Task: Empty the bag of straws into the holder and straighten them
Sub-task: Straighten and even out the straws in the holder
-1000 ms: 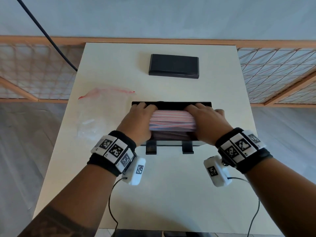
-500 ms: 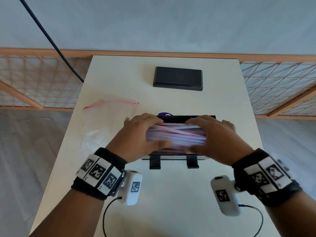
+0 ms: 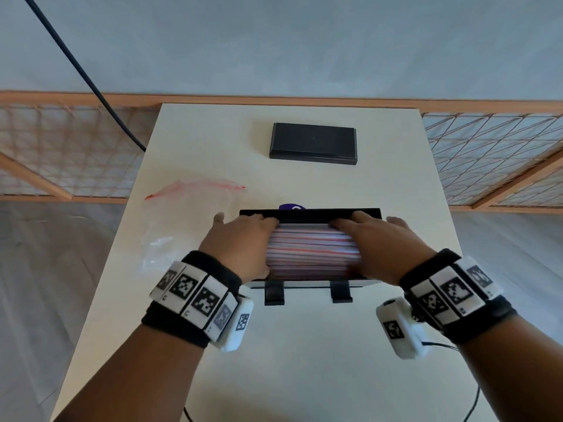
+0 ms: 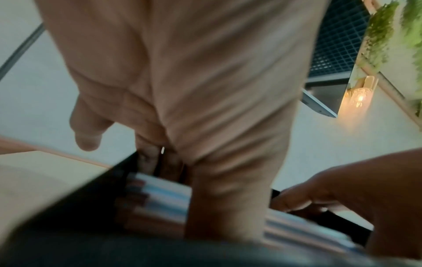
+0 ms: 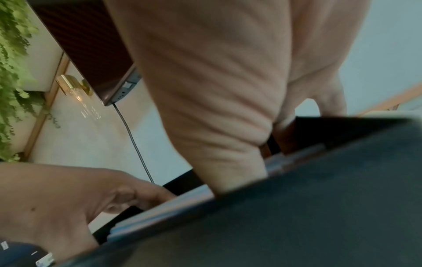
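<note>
A black holder stands mid-table, filled with a level stack of red, white and blue striped straws. My left hand grips the stack's left end, fingers at the back rim and thumb at the front. My right hand grips the right end the same way. In the left wrist view my left hand reaches down over the straws inside the dark holder wall. In the right wrist view my right hand does likewise; the holder's front wall hides most of the straws. The empty clear bag with a red zip strip lies to the left.
A flat black lid-like box lies at the table's far side. A small purple object peeks out behind the holder. Wooden lattice railings flank the table, and a black cable hangs at the left. Bare tabletop lies in front.
Half a second ago both hands held the straw bundle raised and uneven above the holder. It now sits lower inside the holder, with the straws lying level and parallel.
</note>
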`<state>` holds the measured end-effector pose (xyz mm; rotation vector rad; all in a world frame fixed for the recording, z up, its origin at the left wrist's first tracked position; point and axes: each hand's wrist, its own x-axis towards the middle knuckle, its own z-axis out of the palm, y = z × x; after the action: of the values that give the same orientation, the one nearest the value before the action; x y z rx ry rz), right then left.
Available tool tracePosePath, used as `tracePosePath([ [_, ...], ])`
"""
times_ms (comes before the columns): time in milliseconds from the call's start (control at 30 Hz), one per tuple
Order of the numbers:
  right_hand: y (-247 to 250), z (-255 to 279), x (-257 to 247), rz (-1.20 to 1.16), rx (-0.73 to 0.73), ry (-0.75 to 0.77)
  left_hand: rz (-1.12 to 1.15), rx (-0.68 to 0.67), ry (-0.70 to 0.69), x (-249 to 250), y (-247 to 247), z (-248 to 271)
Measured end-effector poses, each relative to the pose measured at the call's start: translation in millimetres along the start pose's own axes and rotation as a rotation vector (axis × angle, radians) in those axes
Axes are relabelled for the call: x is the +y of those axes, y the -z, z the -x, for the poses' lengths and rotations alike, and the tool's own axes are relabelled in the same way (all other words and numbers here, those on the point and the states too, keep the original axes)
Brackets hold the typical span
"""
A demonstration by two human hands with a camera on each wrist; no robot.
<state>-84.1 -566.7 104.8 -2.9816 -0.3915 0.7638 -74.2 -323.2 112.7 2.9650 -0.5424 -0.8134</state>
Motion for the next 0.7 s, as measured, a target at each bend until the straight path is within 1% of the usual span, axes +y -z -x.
tracePosePath([
  [133, -12.5, -5.9, -3.7, -0.017, 0.025, -0.031, -0.056, 0.031, 0.012, 4.5, -6.7, -8.4],
  [233, -16.7, -6.9, -5.4, -0.036, 0.072, -0.055, 0.017, 0.069, 0.029, 5.0, -15.7, -11.3],
  [367, -20.0, -3.9, -7.6, -0.091, 0.199, -0.079, 0.174, 0.221, 0.024, 5.9, -24.6, -10.0],
  [467, -24.5, 1.3, -7.3, -0.143, 0.352, -0.083, 0.319, 0.352, 0.009, 7.9, -27.8, -5.1],
  [500, -26.0, 3.0, -8.4, -0.174, 0.383, -0.08, 0.377, 0.365, -0.003, 8.2, -28.6, -2.5],
  [567, -28.6, 5.9, -11.7, -0.23, 0.4, -0.063, 0.479, 0.341, -0.034, 8.2, -30.0, 4.0],
  [700, -27.6, 12.5, -11.6, -0.337, 0.348, -0.026, 0.514, 0.273, -0.082, 6.2, -26.5, 16.6],
])
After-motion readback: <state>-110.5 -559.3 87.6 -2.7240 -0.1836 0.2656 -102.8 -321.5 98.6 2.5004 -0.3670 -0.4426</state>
